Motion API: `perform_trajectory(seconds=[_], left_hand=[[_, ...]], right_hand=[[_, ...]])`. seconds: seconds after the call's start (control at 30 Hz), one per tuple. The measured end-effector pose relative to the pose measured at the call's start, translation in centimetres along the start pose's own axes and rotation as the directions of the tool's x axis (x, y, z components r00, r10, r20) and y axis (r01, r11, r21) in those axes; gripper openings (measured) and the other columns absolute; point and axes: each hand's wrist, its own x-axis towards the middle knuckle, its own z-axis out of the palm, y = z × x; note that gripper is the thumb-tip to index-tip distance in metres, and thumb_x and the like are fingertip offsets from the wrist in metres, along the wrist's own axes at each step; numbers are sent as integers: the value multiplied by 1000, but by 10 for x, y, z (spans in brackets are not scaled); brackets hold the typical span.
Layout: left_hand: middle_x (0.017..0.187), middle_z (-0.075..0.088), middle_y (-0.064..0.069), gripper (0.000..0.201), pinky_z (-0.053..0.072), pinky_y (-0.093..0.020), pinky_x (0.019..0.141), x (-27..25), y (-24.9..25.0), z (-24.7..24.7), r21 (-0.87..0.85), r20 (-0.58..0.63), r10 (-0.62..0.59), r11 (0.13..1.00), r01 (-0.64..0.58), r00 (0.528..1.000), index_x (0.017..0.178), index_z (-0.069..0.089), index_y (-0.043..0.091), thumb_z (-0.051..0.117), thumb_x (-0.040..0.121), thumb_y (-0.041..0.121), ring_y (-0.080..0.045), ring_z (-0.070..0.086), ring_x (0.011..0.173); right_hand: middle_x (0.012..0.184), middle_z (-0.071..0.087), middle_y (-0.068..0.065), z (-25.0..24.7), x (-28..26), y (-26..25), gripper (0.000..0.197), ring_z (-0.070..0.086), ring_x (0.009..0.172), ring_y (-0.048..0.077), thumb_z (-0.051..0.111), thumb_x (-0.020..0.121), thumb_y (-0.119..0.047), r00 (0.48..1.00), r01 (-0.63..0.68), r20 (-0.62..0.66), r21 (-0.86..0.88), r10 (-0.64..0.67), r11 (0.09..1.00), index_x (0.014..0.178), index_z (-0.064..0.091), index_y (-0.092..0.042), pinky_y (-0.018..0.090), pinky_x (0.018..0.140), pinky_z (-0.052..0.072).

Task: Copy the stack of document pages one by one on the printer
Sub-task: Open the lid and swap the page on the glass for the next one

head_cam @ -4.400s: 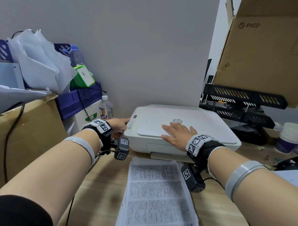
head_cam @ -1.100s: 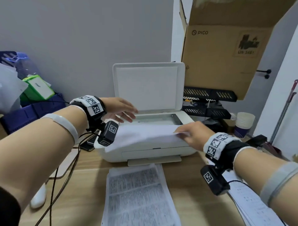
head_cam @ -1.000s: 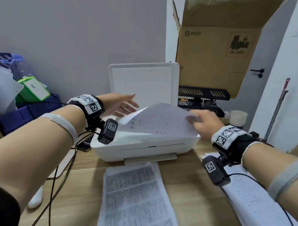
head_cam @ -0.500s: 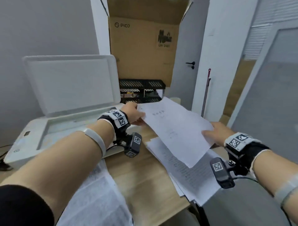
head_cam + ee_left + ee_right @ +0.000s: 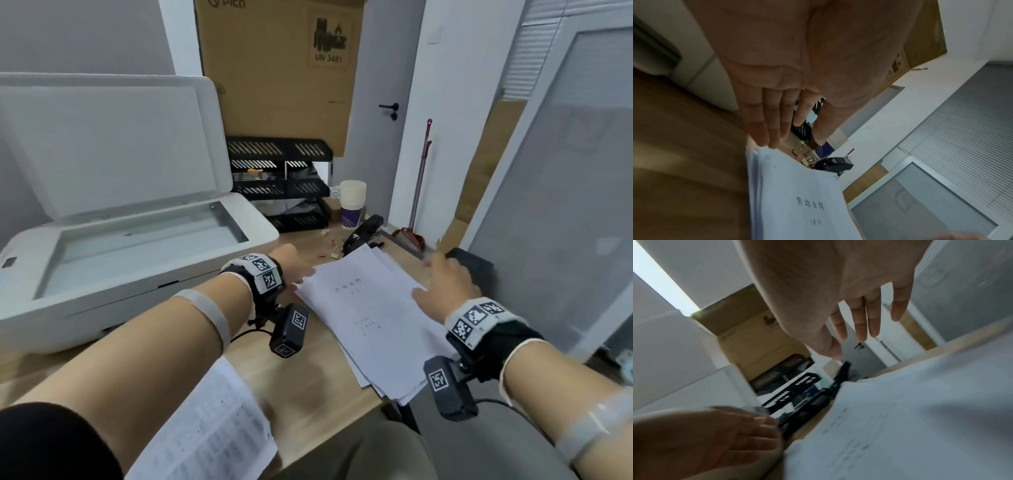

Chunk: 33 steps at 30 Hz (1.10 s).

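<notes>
The printer (image 5: 130, 240) is seen whole only from the head view, lid raised, glass bare, on the desk (image 5: 308, 383). Right of it the stack of pages (image 5: 373, 322) is laid flat. The left hand (image 5: 774, 104), fingers straight, is shown by its wrist view touching the stack's near corner. The right hand (image 5: 857, 301) is held spread above the paper.

1. Left forearm reaches forward, bare, with a band near mid-forearm and a marker cuff at the wrist.
2. Left hand (image 5: 296, 265): fingers (image 5: 764, 123) straight and close together, palm down.
3. Right hand (image 5: 445, 284): fingers (image 5: 861, 321) extended, slightly spread, nothing gripped.
4. Right wrist carries a matching marker cuff.
</notes>
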Motion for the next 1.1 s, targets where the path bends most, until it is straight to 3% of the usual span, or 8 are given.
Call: perform_trajectory(seconds=[0.1,0.27,0.37,0.43,0.53,0.63,0.83,1.1], left_hand=[[84,72,-9,11,56,-29,65,-17,-22,-22,1,38,29,1000,-29,999,96,69,9,65,93,18,-15,65,69],[101,71,-15,13,48,-16,48,-62,-66,-61,-133,117,-29,990,45,993,104,66,6,60,97,15,-19,66,80],[99,73,-10,12,57,-25,67,-87,-99,-89,-92,87,-89,991,97,992,99,68,11,61,97,20,-18,68,80],[99,75,-6,12,55,-34,82,-103,-124,-106,-34,62,-167,985,169,984,98,69,15,63,96,26,-16,70,83],[97,76,1,11,53,-34,79,-128,-156,-125,47,0,-273,961,272,962,96,68,22,64,94,32,-10,71,84],[97,72,5,14,60,-41,77,-149,-176,-133,113,-45,-342,932,345,939,103,68,26,65,93,36,-9,68,91],[110,71,-3,26,59,-51,82,-167,-194,-134,-72,-63,-342,939,338,938,114,65,18,70,90,28,-16,67,105],[140,48,-12,72,59,-44,88,-173,-188,-138,-248,-141,-242,947,203,960,147,37,13,74,85,7,-27,73,92]], right_hand=[[107,64,0,11,-19,-59,22,61,97,18,63,89,-27,958,199,152,258,-243,945,110,57,-22,33,85,50],[93,72,5,56,-55,-154,21,73,80,22,69,89,-31,725,303,494,396,-479,867,101,63,-15,30,63,55],[90,75,14,83,-70,-190,32,71,70,24,69,89,-37,656,287,583,395,-480,873,97,63,-7,27,57,54],[90,76,12,97,-77,-204,35,71,70,23,67,89,-45,651,322,594,347,-472,881,95,63,-11,28,61,52],[70,70,5,109,-80,-217,45,63,60,22,66,85,-56,630,445,602,238,-491,863,76,66,-12,29,60,47],[52,42,-2,114,-83,-229,54,40,51,19,73,78,-57,628,489,613,169,-480,856,54,41,-20,28,53,29],[53,46,-3,119,-90,-243,42,44,49,13,78,80,-25,585,530,612,207,-531,823,54,46,-18,21,48,35],[77,67,-10,100,-84,-250,9,64,74,9,71,82,-24,506,692,460,288,-729,662,73,71,-26,22,58,46]])
